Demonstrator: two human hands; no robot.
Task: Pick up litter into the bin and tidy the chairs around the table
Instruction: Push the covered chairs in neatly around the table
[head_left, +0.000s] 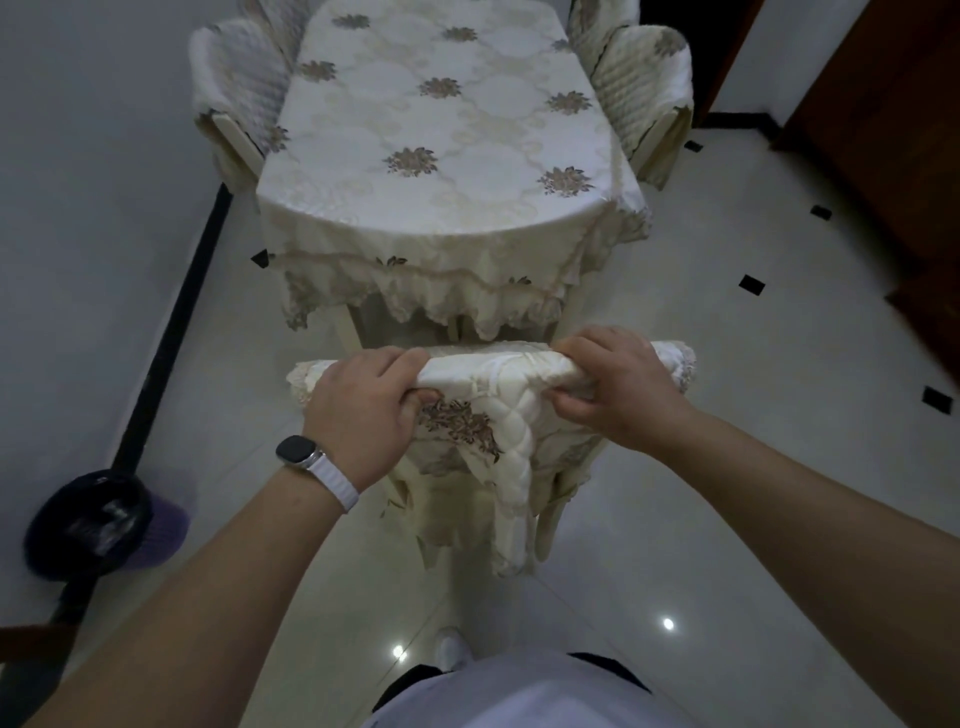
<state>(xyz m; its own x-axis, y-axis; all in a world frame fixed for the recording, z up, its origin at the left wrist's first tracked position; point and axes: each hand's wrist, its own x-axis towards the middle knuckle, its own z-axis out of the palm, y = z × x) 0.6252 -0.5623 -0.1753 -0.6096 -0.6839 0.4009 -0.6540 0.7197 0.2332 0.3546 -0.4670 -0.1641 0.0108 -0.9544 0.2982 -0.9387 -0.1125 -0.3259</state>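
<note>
Left hand (358, 410), right hand (623, 384) round chair back (498, 371); bin (88, 519) with black liner (104, 514).

We are counting one worktop (441, 130), one bin (88, 525), one wristwatch (298, 452), two hands, left hand (363, 410) and right hand (618, 384), and three chairs plainly: near chair (498, 374), left chair (234, 88), right chair (644, 88).

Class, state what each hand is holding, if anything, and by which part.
Both hold the near chair by the top edge of its cloth-covered backrest: the left hand towards its left end, the right hand towards its right.
</note>
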